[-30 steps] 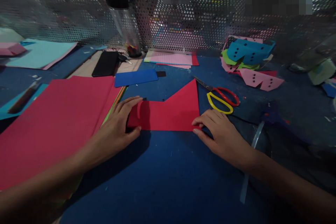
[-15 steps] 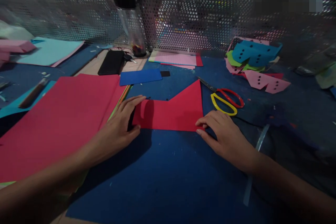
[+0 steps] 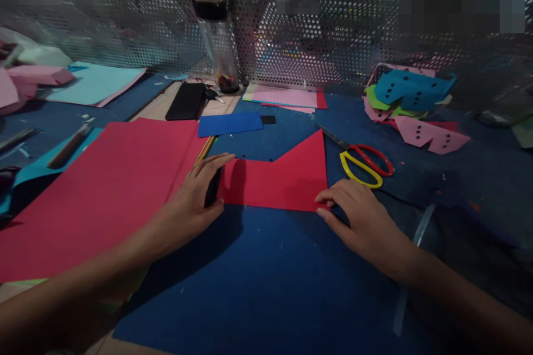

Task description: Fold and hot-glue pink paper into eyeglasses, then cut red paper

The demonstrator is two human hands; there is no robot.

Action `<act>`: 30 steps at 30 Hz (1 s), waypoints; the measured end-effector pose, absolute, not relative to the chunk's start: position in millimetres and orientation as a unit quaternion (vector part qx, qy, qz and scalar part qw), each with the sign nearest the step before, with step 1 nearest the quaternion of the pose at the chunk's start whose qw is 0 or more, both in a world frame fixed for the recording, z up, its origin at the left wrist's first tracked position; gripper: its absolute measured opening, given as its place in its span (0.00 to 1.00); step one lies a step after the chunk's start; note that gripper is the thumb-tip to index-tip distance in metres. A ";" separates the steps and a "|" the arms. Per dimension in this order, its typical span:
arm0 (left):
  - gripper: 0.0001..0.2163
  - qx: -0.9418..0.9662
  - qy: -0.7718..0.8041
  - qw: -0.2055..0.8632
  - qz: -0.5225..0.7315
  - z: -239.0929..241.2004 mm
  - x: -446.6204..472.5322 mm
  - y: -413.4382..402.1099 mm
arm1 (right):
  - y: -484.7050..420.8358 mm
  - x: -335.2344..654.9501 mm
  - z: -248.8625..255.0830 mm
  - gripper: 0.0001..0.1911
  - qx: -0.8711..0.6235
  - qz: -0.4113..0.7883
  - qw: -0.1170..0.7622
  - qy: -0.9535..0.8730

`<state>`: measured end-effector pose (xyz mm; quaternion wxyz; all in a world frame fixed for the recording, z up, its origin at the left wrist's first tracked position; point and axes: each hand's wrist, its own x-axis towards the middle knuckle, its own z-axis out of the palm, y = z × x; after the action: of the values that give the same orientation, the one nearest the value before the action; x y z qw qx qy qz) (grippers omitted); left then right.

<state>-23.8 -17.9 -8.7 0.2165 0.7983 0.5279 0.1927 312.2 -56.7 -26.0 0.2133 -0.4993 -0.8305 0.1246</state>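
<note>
Lying flat: red sheet (image 3: 283, 183), rt side peaked

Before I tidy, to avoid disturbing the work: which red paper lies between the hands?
The angular red piece, peaking beside the scissors; the large red sheet lies left of it, other red pieces farther back.

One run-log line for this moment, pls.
left hand: at red paper, left end | right hand: at near right corner | scissors: handles right of paper
</note>
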 end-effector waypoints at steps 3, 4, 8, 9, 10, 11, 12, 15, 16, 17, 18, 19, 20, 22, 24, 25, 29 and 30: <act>0.30 0.800 0.523 0.223 0.191 -10.2 -25.7 -17.3 | -56.6 311.7 -25.4 0.07 -0.502 0.127 0.212 -0.829; 0.30 0.800 0.523 0.224 0.192 -10.5 -26.2 -17.3 | -56.6 311.6 -25.2 0.06 -0.502 0.128 0.212 -0.829; 0.30 0.798 0.523 0.229 0.194 -10.5 -27.1 -17.7 | -56.8 311.5 -25.3 0.06 -0.504 0.129 0.208 -0.828; 0.31 0.798 0.523 0.230 0.192 -10.3 -27.2 -17.7 | -56.9 311.5 -25.6 0.06 -0.503 0.129 0.208 -0.829; 0.31 0.798 0.522 0.231 0.191 -10.1 -27.4 -17.6 | -57.0 311.6 -25.9 0.06 -0.502 0.128 0.208 -0.830; 0.31 0.799 0.521 0.233 0.189 -10.0 -27.6 -17.3 | -57.1 311.7 -26.2 0.06 -0.501 0.127 0.208 -0.830; 0.31 0.800 0.520 0.235 0.187 -9.9 -28.0 -16.9 | -57.1 311.9 -26.4 0.06 -0.501 0.127 0.208 -0.831; 0.32 0.803 0.510 0.243 0.191 -10.9 -30.5 -14.8 | -57.0 312.6 -26.8 0.06 -0.501 0.126 0.207 -0.831; 0.32 0.804 0.506 0.245 0.192 -11.6 -31.8 -13.8 | -57.0 312.8 -26.8 0.06 -0.500 0.126 0.207 -0.831; 0.33 0.806 0.501 0.248 0.193 -12.5 -33.2 -12.7 | -56.9 313.0 -26.7 0.06 -0.499 0.125 0.208 -0.832; 0.34 0.808 0.497 0.250 0.193 -13.4 -34.7 -11.6 | -56.9 313.1 -26.7 0.06 -0.499 0.124 0.209 -0.832; 0.35 0.809 0.494 0.253 0.194 -14.2 -36.1 -10.6 | -56.8 313.1 -26.6 0.06 -0.498 0.122 0.211 -0.832; 0.35 0.808 0.493 0.257 0.197 -14.8 -37.2 -9.8 | -56.7 313.1 -26.7 0.06 -0.497 0.121 0.213 -0.833; 0.35 0.801 0.490 0.276 0.206 -14.7 -38.2 -9.1 | -56.4 313.0 -26.9 0.06 -0.495 0.119 0.214 -0.834; 0.33 0.786 0.494 0.293 0.229 -12.7 -36.6 -10.2 | -56.0 312.9 -27.0 0.06 -0.494 0.120 0.212 -0.835; 0.30 0.778 0.499 0.289 0.250 -11.0 -34.6 -11.7 | -55.8 312.8 -26.9 0.06 -0.494 0.120 0.210 -0.835; 0.16 0.780 0.500 0.164 0.338 -4.2 -21.3 -20.7 | -55.5 312.0 -25.6 0.06 -0.499 0.115 0.207 -0.833; 0.13 0.798 0.479 0.141 0.337 -3.6 -18.2 -22.4 | -55.7 311.8 -25.1 0.06 -0.500 0.115 0.206 -0.833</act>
<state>-18.2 -22.4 -3.6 0.1412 0.7983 0.4790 0.3367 311.8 -55.7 -25.1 0.2061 -0.4999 -0.8333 0.1149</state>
